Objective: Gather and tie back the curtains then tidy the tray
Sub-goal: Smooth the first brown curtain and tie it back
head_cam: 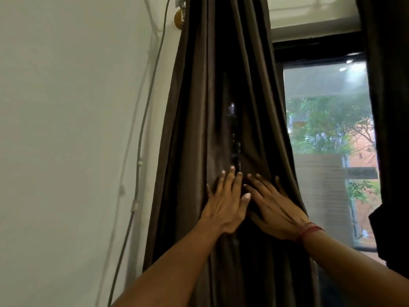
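I see a grey cable (145,120) on the wall (66,129) left of my hands, my left hand (223,207) flat, fingers straight, on the gathered brown curtain (199,107), my right hand (274,211) just beside it, pressed flat on the same folds, window (321,129) to their right

The curtain (199,129) under the left hand (223,207) and right hand (276,209) is dark brown cloth, its folds faintly satiny. Left of them, the wall (66,129) is smooth matt paint and the cable (139,161) dull grey plastic. To their right, the window pane (321,129) is glossy glass. A red thread band (309,231) circles the right wrist.
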